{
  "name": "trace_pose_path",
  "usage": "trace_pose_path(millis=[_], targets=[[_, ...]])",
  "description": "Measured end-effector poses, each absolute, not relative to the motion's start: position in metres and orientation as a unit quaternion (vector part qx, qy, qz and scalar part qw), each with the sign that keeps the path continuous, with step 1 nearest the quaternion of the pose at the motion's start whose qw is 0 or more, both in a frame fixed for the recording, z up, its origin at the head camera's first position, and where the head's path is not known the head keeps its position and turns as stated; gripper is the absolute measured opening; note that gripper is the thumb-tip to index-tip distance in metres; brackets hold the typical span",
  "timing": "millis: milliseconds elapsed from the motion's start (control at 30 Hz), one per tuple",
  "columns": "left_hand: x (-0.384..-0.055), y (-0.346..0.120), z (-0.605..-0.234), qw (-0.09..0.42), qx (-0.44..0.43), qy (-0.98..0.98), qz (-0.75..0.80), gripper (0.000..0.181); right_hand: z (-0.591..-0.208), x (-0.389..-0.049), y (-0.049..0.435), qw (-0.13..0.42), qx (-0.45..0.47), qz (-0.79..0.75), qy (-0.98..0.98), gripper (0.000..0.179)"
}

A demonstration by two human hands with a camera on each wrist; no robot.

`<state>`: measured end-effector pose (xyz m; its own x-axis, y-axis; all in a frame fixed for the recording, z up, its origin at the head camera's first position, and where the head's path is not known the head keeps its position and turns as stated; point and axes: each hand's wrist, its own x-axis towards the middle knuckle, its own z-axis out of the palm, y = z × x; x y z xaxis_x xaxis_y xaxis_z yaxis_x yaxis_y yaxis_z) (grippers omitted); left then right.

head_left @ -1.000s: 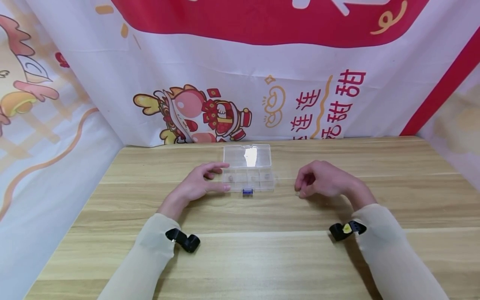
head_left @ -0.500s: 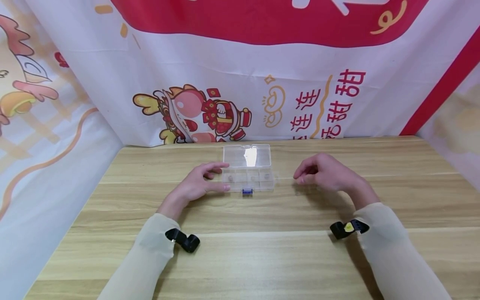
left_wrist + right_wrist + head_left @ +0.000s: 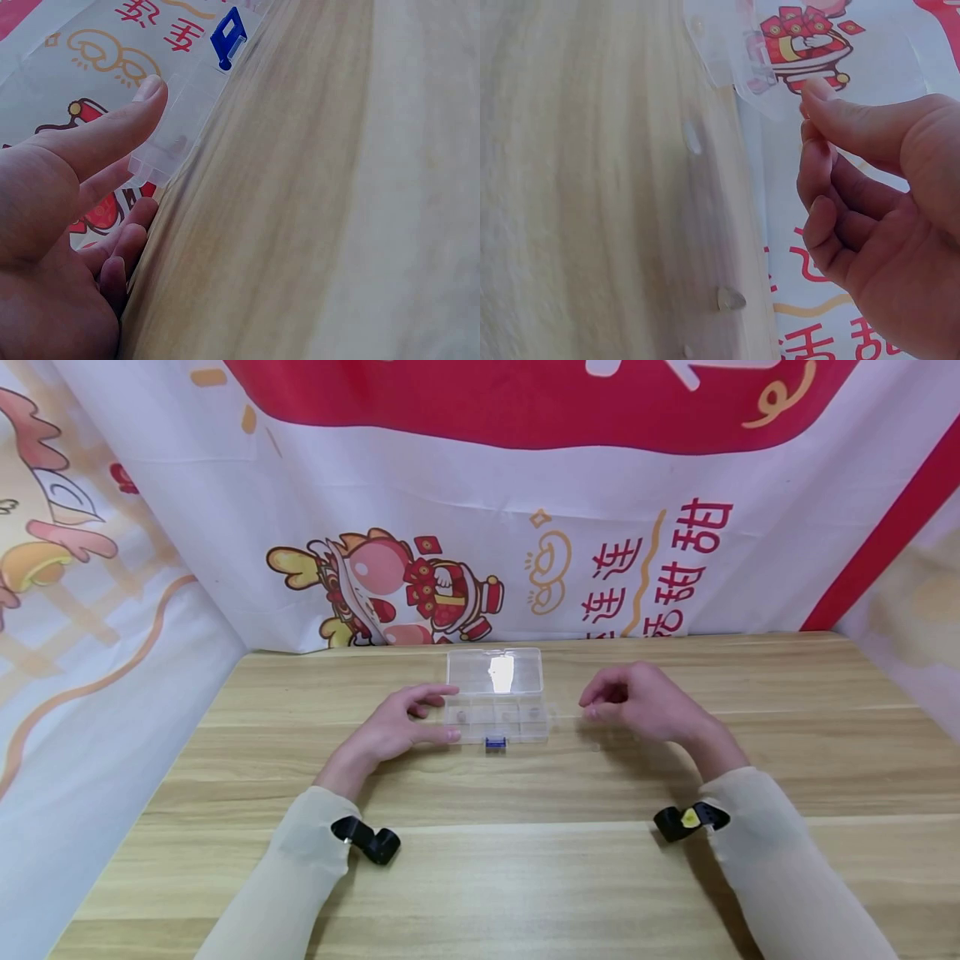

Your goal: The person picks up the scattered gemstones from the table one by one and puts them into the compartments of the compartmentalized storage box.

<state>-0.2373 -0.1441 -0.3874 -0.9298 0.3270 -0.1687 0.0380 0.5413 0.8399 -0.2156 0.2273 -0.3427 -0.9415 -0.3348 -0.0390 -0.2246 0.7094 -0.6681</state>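
A clear plastic compartment box (image 3: pixel 497 718) with a blue latch (image 3: pixel 495 743) stands with its lid (image 3: pixel 480 670) raised at the back. My left hand (image 3: pixel 397 720) rests at its left end, fingers and thumb spread loosely about the corner; the left wrist view shows the thumb lying along the box wall. To the right of the box, my right hand (image 3: pixel 637 703) is raised over the table, thumb and forefinger meeting in a pinch. Their tips hide most of what is between them, a tiny piece whose kind I cannot tell. Several compartments hold small greyish bits.
Several small translucent pieces lie on the wooden table (image 3: pixel 480 877) below my right hand, among them a pale piece (image 3: pixel 694 137) and a darker rounded piece (image 3: pixel 731 298). A printed cloth (image 3: pixel 465 485) hangs along the table's back edge.
My right hand has risen from the tabletop and shifted slightly left toward the box, uncovering small pieces beneath it. The left hand and the box have stayed put.
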Motion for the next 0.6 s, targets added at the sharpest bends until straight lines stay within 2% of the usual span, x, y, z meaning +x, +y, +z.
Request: trace_pose_path(millis=[267,600], targets=[[-0.236,-0.143,-0.387,0.155,0.104,0.865,0.465,0.068,-0.346,-0.216,0.218,0.077,-0.157,-0.367,0.914,0.006],[-0.237,-0.144,-0.387,0.157,0.105,0.863,0.468,0.069,-0.349,-0.214,0.206,0.076,-0.156,-0.377,0.910,0.014]])
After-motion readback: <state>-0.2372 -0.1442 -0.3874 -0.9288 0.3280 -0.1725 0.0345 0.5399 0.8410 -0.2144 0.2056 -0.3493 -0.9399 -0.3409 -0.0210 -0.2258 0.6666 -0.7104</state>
